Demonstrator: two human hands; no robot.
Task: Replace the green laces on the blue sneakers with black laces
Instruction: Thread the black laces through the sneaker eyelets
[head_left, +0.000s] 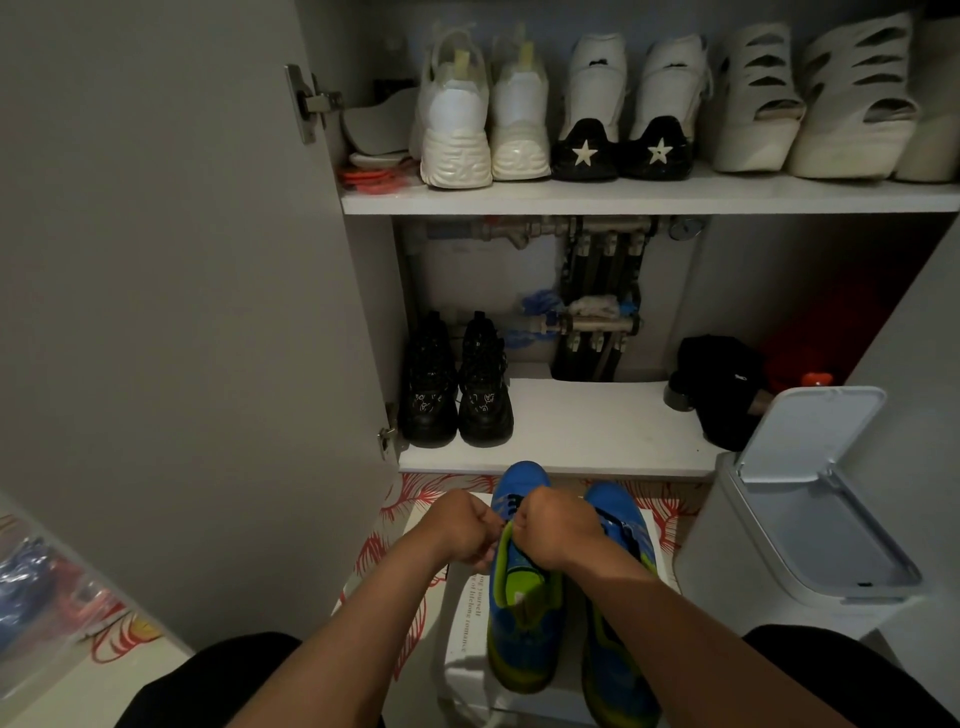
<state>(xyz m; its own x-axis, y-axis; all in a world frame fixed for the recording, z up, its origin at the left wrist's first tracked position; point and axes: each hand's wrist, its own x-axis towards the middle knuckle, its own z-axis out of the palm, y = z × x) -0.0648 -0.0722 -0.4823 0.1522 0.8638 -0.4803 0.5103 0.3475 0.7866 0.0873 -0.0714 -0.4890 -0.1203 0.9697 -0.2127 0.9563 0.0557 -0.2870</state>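
The left blue sneaker (524, 623) stands on a white box (460, 660) on the floor, right in front of the person. Its toe points away from the person, toward the cupboard, and its heel is near the person's knees. So its long side runs from near to far. It is green inside and green at the heel.

Both hands are right over the lace part of this shoe, close together. The left hand (462, 525) and the right hand (558, 525) are curled up tight. They pinch the black lace (511, 501), which crosses the shoe just past the knuckles, near the toe. The fingertips are hidden behind the backs of the hands.

The right blue sneaker (618, 670) stands just beside the first one and points the same way.

The box has small writing on it. I can read "yourself" and "of lifelong romance".

Under the box is a mat with red flowers (410, 499). A white bin (727, 545) with its lid up stands to the right. In the cupboard, black shoes (457, 389) sit on the low shelf (571, 431). White shoes (483, 114) and shoes with white stars (621, 150) sit on the high shelf.
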